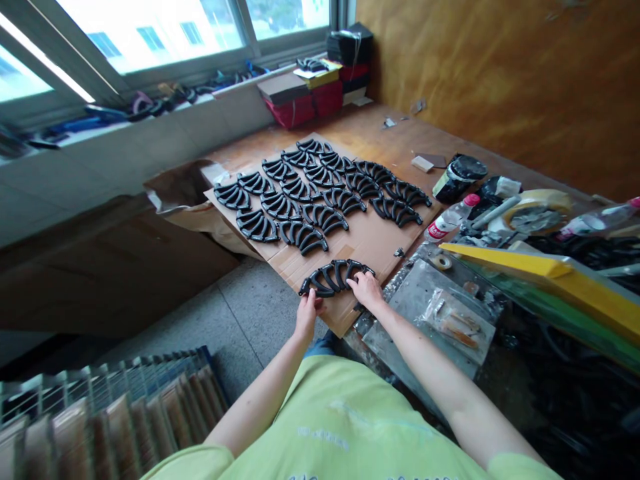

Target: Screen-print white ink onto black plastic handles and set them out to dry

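A fan-shaped bunch of black curved parts (334,276) lies on a flat cardboard sheet (373,237) near its front edge. My left hand (307,313) rests at the left end of this bunch, fingers touching it. At the bunch's right end my right hand (367,289) lies with fingers on the parts. Farther back on the same cardboard, several similar bunches of black curved parts (320,187) are laid out in rows.
A plastic bottle with a red cap (450,220), a tape roll (537,208), a black tub (457,177) and a yellow board (550,280) crowd the right side. Boxes (310,97) stand by the window. A metal plate (430,313) lies beside my right arm.
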Action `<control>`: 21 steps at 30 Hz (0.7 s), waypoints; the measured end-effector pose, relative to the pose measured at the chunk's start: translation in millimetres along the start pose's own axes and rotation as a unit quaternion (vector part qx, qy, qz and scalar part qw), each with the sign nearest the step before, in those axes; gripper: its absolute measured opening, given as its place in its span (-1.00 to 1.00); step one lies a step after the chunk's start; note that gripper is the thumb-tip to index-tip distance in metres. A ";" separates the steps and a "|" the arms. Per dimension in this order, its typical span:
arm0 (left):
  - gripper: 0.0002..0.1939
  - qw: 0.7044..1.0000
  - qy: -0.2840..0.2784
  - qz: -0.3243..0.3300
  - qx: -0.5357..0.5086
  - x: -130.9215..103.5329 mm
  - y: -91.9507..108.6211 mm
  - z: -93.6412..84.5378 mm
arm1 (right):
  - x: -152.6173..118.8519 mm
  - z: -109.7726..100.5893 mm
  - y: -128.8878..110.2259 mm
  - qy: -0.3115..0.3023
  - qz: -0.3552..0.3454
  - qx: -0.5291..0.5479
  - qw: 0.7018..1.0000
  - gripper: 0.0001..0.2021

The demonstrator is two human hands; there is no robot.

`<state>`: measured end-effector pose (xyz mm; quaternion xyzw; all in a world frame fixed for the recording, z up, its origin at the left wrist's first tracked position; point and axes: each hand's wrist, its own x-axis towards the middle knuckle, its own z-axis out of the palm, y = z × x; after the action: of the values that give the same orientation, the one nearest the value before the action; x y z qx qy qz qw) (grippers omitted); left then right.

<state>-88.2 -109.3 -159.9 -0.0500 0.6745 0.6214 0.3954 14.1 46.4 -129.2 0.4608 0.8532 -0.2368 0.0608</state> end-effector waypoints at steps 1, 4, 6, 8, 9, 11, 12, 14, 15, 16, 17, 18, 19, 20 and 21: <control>-0.59 1.000 -0.001 -0.001 -0.006 0.6 0.1 0.0 | -0.3 -0.2 -4.0 0.000 0.009 -0.002 1.000 -0.58; -0.58 1.000 -0.003 -0.001 -0.022 2.4 -0.6 -1.4 | 1.8 -0.2 -14.3 -0.001 0.031 0.000 1.000 -0.55; -0.56 0.999 -0.004 0.002 -0.032 3.7 -1.8 -1.8 | 4.2 0.1 -16.3 -0.006 0.034 0.007 0.999 -0.60; -0.55 0.999 -0.002 0.003 -0.036 4.7 -3.2 -1.5 | 5.3 0.1 -14.6 -0.013 0.027 0.004 1.000 -0.65; -0.55 0.999 0.000 0.003 -0.038 5.1 -3.8 -1.2 | 4.9 -0.2 -13.5 -0.017 0.024 -0.003 1.000 -0.66; -0.54 0.999 0.003 0.001 -0.038 5.5 -4.6 -0.9 | 2.2 -1.3 -12.6 -0.016 0.018 -0.028 0.999 -0.66; -0.54 0.999 0.002 0.000 -0.038 5.5 -4.8 -0.9 | 0.0 -2.1 -13.5 -0.008 0.016 -0.043 0.999 -0.66; -0.54 0.999 0.001 -0.002 -0.039 5.2 -4.8 -1.2 | -5.2 -4.0 -17.8 0.021 0.004 -0.072 0.997 -0.64; -0.55 0.999 0.001 -0.002 -0.040 5.0 -4.8 -1.4 | -7.8 -4.9 -20.9 0.036 -0.005 -0.082 0.996 -0.64; -0.55 0.999 0.001 -0.003 -0.041 4.7 -4.6 -1.5 | -10.0 -5.5 -24.2 0.048 -0.017 -0.087 0.995 -0.64; -0.55 0.999 0.002 -0.003 -0.043 4.4 -4.5 -1.6 | -11.7 -5.7 -27.5 0.055 -0.030 -0.087 0.994 -0.63; -0.55 0.999 0.002 -0.003 -0.045 4.1 -4.3 -1.7 | -12.7 -5.5 -30.7 0.056 -0.043 -0.085 0.994 -0.63; -0.55 0.999 0.002 -0.004 -0.046 3.8 -4.1 -1.6 | -13.0 -4.9 -33.6 0.053 -0.053 -0.082 0.994 -0.63; -0.55 0.999 0.001 -0.004 -0.047 3.6 -3.8 -1.5 | -12.3 -3.9 -36.2 0.049 -0.061 -0.080 0.994 -0.64; -0.55 0.999 0.000 -0.004 -0.046 3.3 -3.5 -1.4 | -10.9 -2.6 -38.6 0.044 -0.066 -0.081 0.994 -0.65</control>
<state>-89.2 -109.9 -164.8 -0.0708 0.6452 0.6502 0.3949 -10.8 21.5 -110.0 0.4072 0.8998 -0.1499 0.0450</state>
